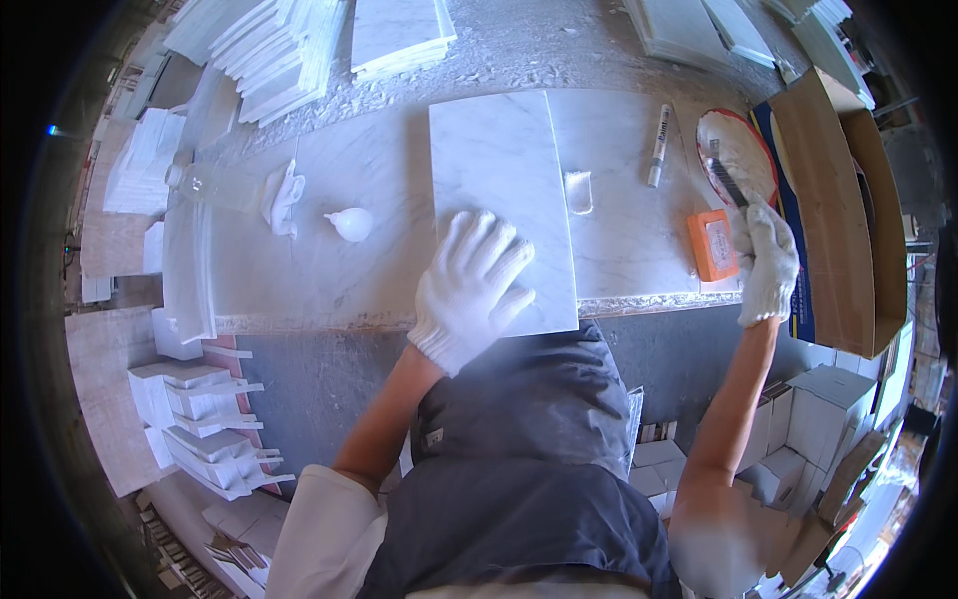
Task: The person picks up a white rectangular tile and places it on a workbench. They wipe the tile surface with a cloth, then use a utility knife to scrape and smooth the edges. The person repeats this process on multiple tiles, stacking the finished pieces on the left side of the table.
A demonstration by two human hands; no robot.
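Under my left hand lies a white marble tile with grey veins; the gloved palm rests flat on its near part, fingers spread. The tile's near edge reaches past the worktable's front. My right hand, also gloved, is closed around a narrow dark spatula. The spatula's tip is over a round red-rimmed dish of white paste; I cannot tell whether it touches the paste. Just left of that hand sits an orange block with a greyish face. A small white patch lies beside the tile.
A marker pen lies left of the dish. On the left are a white bulb, a crumpled white cloth and a clear bottle. A cardboard box stands at right. Stacked tiles line the back.
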